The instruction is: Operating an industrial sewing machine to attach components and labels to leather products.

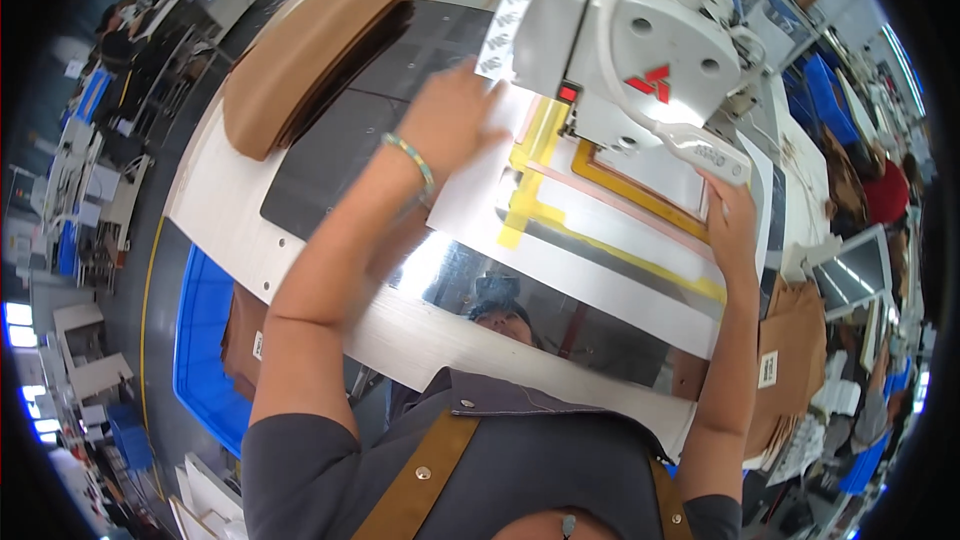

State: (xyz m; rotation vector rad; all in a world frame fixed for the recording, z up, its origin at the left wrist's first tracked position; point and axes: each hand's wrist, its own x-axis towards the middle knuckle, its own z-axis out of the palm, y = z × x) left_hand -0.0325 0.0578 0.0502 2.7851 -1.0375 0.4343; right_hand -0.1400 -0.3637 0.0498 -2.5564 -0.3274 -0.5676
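A: Where could a hand pass; near side or far?
B: Near side, over the mirror-like plate (620, 340), between left forearm (335, 255) and right forearm (728, 360); also over the dark panel (330, 160), between the brown stack (300, 70) and left hand (450, 122).
A: And what stands in the way?
B: The white machine head (665, 35), overhanging the far side; a looping cable (605, 45) along its front; a white box (708, 152), next to the right hand (735, 218).

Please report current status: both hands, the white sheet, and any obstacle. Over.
Left hand blurred, near white sheet; right hand beside yellow frame, grips unclear. White sheet yellow-taped, between hands. Machine head hides yellow frame's far side.
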